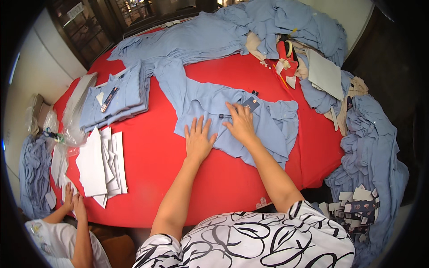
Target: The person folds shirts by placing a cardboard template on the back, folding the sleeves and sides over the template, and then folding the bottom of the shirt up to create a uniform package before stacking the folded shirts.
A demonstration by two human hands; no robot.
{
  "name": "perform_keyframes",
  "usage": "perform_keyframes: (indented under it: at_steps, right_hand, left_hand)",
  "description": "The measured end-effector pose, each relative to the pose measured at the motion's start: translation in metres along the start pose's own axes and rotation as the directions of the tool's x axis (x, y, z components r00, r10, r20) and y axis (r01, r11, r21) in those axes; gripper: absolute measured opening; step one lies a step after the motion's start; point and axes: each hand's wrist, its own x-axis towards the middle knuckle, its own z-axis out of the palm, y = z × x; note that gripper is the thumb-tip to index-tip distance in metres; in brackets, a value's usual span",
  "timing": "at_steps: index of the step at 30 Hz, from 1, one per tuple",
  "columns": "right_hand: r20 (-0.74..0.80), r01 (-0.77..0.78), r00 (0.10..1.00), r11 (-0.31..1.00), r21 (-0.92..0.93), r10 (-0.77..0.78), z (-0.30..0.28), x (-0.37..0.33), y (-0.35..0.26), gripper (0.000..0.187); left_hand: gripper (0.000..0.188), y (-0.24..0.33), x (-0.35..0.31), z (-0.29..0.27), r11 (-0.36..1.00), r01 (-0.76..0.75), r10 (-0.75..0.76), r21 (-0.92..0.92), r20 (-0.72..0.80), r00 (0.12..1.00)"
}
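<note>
A light blue shirt (272, 129) lies spread on the red-covered table (147, 192) in front of me, one sleeve reaching toward the far left. My left hand (199, 139) rests flat on its near left part, fingers spread. My right hand (241, 124) lies on the shirt too, fingers extended, beside a dark blue hang tag (250, 104). A small dark label (221, 116) shows on the cloth between my hands. The collar (284, 111) points to the right.
Folded blue shirts (120, 96) and white cardboard sheets (96, 167) lie to the left. Shirts (187, 38) are heaped along the back; more blue cloth (371, 138) hangs at the right, near a pile of tags (357, 207). A co-worker's hands (73, 201) are at the lower left.
</note>
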Motion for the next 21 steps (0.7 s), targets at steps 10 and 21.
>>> perform_keyframes:
  at_steps: [10,21]
  right_hand:
    - [0.496,0.242,0.741,0.869,0.431,-0.452,-0.145,-0.080,-0.058,0.021]
    - [0.363,-0.115,0.490,0.354,0.928,-0.792,-0.258,-0.104,-0.066,0.026]
  left_hand:
    - [0.028,-0.004,-0.101,-0.077,0.754,0.319,-0.423,-0.573,-0.052,0.905]
    - [0.048,0.033,0.074,0.009,0.961,-0.271,0.257,-0.058,-0.182,0.949]
